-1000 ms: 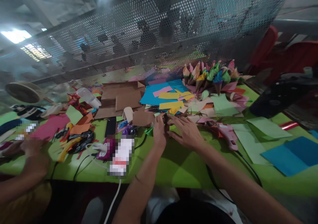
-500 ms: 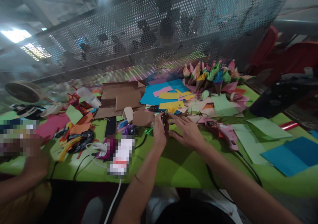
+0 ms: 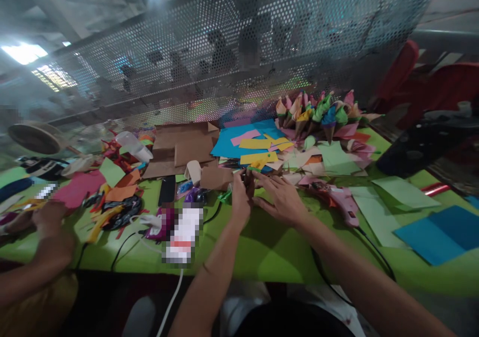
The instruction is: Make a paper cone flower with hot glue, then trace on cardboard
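My left hand point(image 3: 241, 197) is closed round a small dark cone, mostly hidden by the fingers. A yellow paper piece with a green tip point(image 3: 261, 162) rises just above it and seems joined to the cone. My right hand point(image 3: 282, 197) reaches in from the right with its fingers spread and its fingertips against the piece. Flat yellow strips point(image 3: 254, 143) lie behind on blue paper point(image 3: 224, 143). To the right of my hands rests a pink glue gun point(image 3: 345, 205).
Paper cones with coloured swirls point(image 3: 318, 112) stand at the back right. Brown sheets point(image 3: 164, 150) lie at the back left. A white phone point(image 3: 184, 235) with a cable sits near the front edge. Another person's hand point(image 3: 47, 220) works at the far left.
The yellow piece above my left hand has turned and dipped slightly. My hands have hardly moved. At the far left the other person's hand has shifted slightly.
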Motion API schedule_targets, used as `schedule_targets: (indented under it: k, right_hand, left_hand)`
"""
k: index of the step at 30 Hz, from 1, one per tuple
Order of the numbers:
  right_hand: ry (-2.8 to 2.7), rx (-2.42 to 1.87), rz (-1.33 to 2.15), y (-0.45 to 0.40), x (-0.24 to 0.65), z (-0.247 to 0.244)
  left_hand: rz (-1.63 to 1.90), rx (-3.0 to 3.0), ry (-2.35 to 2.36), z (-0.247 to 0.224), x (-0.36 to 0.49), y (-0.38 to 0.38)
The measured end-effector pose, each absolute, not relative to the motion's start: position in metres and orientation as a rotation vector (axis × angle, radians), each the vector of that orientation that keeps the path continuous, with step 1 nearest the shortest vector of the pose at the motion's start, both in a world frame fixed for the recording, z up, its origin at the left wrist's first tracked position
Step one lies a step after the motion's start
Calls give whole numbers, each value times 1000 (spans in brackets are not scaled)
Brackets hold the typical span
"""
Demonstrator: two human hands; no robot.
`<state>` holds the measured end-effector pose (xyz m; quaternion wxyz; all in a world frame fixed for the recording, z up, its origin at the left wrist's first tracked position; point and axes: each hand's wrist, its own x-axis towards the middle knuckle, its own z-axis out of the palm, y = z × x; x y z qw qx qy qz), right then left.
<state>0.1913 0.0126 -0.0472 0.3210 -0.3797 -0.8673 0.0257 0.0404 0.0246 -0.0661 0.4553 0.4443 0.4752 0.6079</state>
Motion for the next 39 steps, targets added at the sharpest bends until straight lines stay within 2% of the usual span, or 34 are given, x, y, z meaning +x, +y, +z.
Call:
schedule_targets:
  k: [4,39]
  right_hand:
    - [-2265,-998,60,12,192,-47]
    - [-2271,-1022,83,12,192,-43]
  left_hand:
    - [1492,1210,1201,-63,39,24]
    - [1339,951,1213,-61,40,25]
